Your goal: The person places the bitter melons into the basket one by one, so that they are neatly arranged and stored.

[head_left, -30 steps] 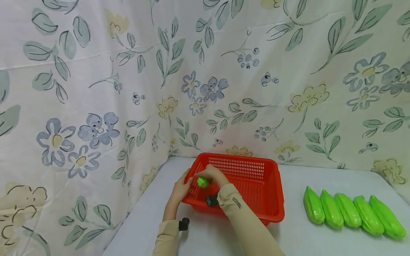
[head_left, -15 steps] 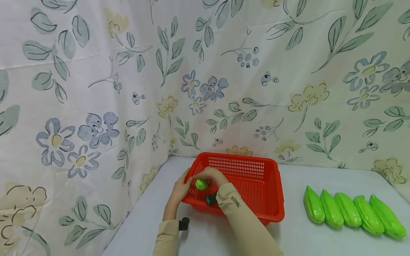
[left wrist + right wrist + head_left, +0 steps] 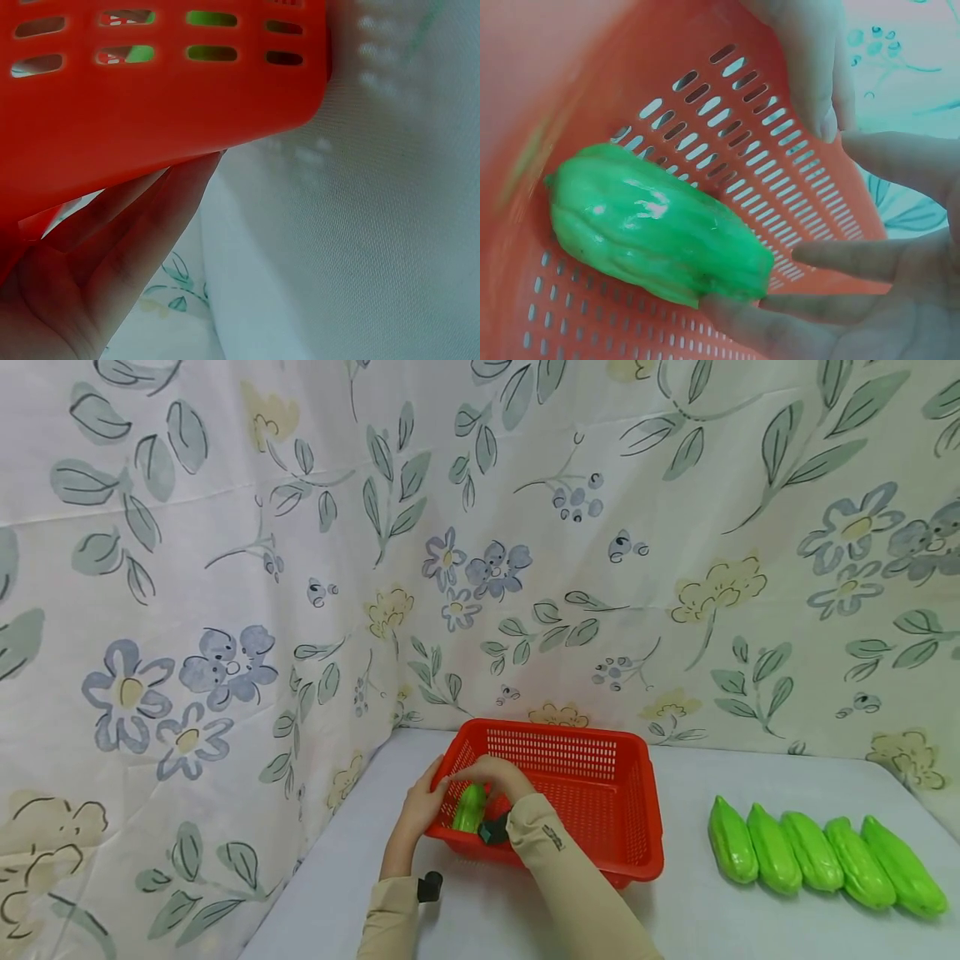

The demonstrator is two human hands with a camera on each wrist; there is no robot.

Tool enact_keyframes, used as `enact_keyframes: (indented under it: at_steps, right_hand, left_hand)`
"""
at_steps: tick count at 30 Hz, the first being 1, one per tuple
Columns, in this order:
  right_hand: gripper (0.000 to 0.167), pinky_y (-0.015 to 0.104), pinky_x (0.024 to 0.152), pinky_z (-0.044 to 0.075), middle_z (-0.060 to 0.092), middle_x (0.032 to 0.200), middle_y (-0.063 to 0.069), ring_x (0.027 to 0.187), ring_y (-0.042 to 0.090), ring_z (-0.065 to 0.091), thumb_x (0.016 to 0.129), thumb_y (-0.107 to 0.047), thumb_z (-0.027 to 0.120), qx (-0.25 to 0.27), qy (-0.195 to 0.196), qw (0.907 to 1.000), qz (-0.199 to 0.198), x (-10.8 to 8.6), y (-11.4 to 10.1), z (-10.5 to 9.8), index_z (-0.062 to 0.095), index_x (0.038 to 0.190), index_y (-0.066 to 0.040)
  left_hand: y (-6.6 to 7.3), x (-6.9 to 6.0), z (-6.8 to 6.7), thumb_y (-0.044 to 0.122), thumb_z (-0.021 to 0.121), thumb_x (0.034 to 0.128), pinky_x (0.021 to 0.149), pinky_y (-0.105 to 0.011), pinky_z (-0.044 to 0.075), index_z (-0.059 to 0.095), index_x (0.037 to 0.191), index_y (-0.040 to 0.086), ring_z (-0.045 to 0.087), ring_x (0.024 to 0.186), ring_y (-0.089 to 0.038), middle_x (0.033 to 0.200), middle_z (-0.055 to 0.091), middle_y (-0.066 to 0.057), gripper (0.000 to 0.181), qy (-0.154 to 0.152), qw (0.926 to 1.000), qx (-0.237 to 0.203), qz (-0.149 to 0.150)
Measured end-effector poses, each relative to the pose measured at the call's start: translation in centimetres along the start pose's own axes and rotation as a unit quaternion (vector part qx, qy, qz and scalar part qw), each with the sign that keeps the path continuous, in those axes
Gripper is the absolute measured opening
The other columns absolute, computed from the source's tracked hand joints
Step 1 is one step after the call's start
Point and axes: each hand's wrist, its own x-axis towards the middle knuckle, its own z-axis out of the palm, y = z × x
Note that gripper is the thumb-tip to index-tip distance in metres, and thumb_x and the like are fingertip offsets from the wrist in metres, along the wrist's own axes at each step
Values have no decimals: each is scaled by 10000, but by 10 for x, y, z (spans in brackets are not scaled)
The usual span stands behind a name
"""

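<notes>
A red plastic basket (image 3: 558,725) with slotted walls stands on the white table. My left hand (image 3: 422,802) grips its left rim; in the left wrist view its fingers (image 3: 161,225) lie along the underside of that rim. Inside the left end rests a glossy green ridged vegetable, like a green papaya (image 3: 652,225), lying lengthwise by the wall. My right hand (image 3: 900,300) reaches into the basket with fingers spread, lower fingertips at the vegetable's near end. Whether they touch it is hard to tell. Its forefinger tip meets the left hand's fingertips at the rim.
Several similar green vegetables (image 3: 817,852) lie side by side in a row on the table (image 3: 690,918), right of the basket. A floral curtain (image 3: 480,527) hangs behind and to the left. Black wrist cameras sit at the left wrist (image 3: 430,887) and right wrist (image 3: 495,831).
The green vegetable, earlier end-on under my right hand, has come down to lie in the basket's left end. My right fingers have loosened from it. My left hand stays on the rim.
</notes>
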Motion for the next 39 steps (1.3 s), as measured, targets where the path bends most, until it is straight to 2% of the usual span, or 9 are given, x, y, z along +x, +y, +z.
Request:
enact_keyframes:
  at_steps: [6,13,19,26,33,39]
  right_hand:
    - [628,512,956,498,509,1363,196,1192,358,531,874,-352,709,-55,5,10000,-61,1,2,0,486,1350,-9]
    - [617,545,911,510,521,1392,205,1213,374,536,890,-370,680,105,77,9999,-91,-1,3,1,495,1341,8]
    - [614,579,894,506,530,1364,207,1208,388,533,879,-373,684,127,160,9997,-129,-4,3,0,495,1327,2]
    - [679,555,909,510,529,1370,199,1206,398,539,876,-400,671,-46,297,9991,-302,-8,3,-2,472,1367,23]
    - [772,597,942,475,403,1486,215,1256,446,485,887,-409,657,111,463,9974,-548,-20,1,-5,374,1453,33]
    - [784,641,965,433,358,1527,207,1298,424,441,896,-418,647,216,528,9953,-782,-29,-2,-6,342,1482,4]
  left_hand:
    - [0,0,0,253,478,1023,751,-422,497,367,1511,138,567,937,-279,1419,510,-239,514,61,10000,52,15]
    - [-1,1,1,249,480,1022,691,-360,492,362,1513,137,568,879,-255,1405,518,-244,517,16,10000,-47,-10]
    - [-1,1,1,255,474,1023,680,-354,502,355,1517,142,577,891,-255,1405,518,-243,521,11,9999,-100,-53]
    - [1,1,0,250,475,1022,727,-395,524,351,1518,134,585,934,-271,1410,518,-237,525,6,9999,-111,-54]
    - [3,-1,1,225,482,1018,867,-540,487,377,1503,111,582,1014,-310,1404,522,-248,509,141,9998,-64,100]
    - [1,-1,1,227,473,1023,868,-537,490,368,1507,111,575,1040,-314,1426,500,-248,509,96,9999,-49,59]
